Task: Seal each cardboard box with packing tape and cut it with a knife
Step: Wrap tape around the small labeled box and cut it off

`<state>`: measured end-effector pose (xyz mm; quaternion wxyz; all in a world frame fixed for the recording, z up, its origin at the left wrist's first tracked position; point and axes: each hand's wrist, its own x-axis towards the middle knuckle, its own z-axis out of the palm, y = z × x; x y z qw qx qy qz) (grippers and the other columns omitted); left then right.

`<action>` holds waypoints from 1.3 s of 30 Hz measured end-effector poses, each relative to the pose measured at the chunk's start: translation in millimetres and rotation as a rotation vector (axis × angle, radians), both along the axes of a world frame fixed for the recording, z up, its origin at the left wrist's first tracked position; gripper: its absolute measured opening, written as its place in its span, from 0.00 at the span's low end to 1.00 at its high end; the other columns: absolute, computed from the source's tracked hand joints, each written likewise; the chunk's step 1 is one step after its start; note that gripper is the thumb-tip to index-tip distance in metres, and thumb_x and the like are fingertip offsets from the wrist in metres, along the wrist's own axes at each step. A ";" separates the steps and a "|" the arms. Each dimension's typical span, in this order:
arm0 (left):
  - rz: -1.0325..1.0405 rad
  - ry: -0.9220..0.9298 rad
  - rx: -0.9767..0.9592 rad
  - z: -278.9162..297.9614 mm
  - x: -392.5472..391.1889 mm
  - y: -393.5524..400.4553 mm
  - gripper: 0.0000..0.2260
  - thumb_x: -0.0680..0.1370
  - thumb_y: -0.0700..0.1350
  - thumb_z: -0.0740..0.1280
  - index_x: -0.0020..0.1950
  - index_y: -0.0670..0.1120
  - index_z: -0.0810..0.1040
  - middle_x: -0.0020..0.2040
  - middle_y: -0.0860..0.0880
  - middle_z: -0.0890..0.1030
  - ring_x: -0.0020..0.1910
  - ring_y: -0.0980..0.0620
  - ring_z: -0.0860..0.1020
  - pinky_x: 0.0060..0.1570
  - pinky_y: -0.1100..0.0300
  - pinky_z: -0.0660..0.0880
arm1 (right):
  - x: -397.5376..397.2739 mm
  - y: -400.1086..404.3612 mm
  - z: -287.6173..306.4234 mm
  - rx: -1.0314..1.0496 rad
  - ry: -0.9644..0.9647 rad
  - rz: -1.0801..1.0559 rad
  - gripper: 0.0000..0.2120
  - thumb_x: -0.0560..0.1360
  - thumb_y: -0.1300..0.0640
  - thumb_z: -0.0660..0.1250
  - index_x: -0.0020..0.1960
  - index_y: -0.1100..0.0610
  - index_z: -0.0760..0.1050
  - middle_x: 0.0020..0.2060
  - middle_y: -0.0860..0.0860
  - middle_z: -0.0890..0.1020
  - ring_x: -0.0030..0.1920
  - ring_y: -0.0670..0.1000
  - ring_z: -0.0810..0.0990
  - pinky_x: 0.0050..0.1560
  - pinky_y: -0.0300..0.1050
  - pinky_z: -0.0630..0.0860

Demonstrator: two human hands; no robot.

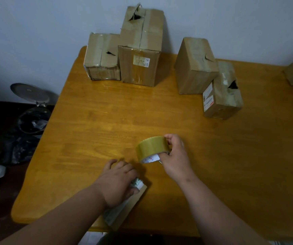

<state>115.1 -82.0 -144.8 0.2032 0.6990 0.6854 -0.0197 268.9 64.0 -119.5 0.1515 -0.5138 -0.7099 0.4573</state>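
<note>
Lower centre: right hand [174, 156] grips the light, stiff tape roll [151, 147] by its rim; left hand [120, 183] presses the small box [124, 209], fingers curled over it.

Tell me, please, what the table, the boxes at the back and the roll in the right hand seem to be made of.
Table: probably wood or a wood-look veneer, with an orange-brown glossy varnish; grain lines and soft reflections show.
Boxes: brown corrugated cardboard, matte, with torn holes and creased corners; shiny tape strips cross some.
Roll, gripped by the right hand: yellowish-brown, translucent plastic packing tape, slightly glossy, apparently on a printed white core.
</note>
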 end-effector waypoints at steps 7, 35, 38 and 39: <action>0.267 -0.057 -0.060 9.8 -1.9 8.6 0.26 0.73 0.68 0.60 0.67 0.58 0.70 0.63 0.58 0.70 0.67 0.54 0.64 0.69 0.48 0.53 | -0.8 -3.3 6.2 -0.065 0.109 0.010 0.20 0.75 0.57 0.70 0.59 0.42 0.64 0.56 0.43 0.71 0.55 0.44 0.73 0.47 0.39 0.73; 1.306 -1.177 0.213 66.4 20.3 31.2 0.06 0.80 0.37 0.65 0.47 0.43 0.81 0.42 0.45 0.82 0.40 0.50 0.80 0.47 0.54 0.80 | 6.7 -32.8 8.1 0.465 -0.147 0.236 0.22 0.70 0.58 0.73 0.57 0.56 0.65 0.52 0.52 0.75 0.51 0.53 0.75 0.50 0.42 0.70; 1.307 -1.151 0.232 66.8 19.9 32.1 0.05 0.79 0.37 0.66 0.46 0.43 0.81 0.42 0.45 0.82 0.41 0.50 0.80 0.48 0.53 0.81 | 8.0 -33.7 6.8 0.456 -0.151 0.266 0.21 0.70 0.58 0.73 0.57 0.53 0.64 0.50 0.49 0.74 0.50 0.51 0.75 0.49 0.43 0.71; 1.308 -1.142 0.238 66.6 19.4 32.3 0.05 0.79 0.37 0.67 0.46 0.43 0.81 0.41 0.46 0.82 0.41 0.50 0.80 0.48 0.53 0.81 | 8.2 -33.9 6.2 0.462 -0.159 0.289 0.21 0.70 0.58 0.73 0.57 0.52 0.65 0.51 0.48 0.73 0.50 0.51 0.75 0.49 0.44 0.71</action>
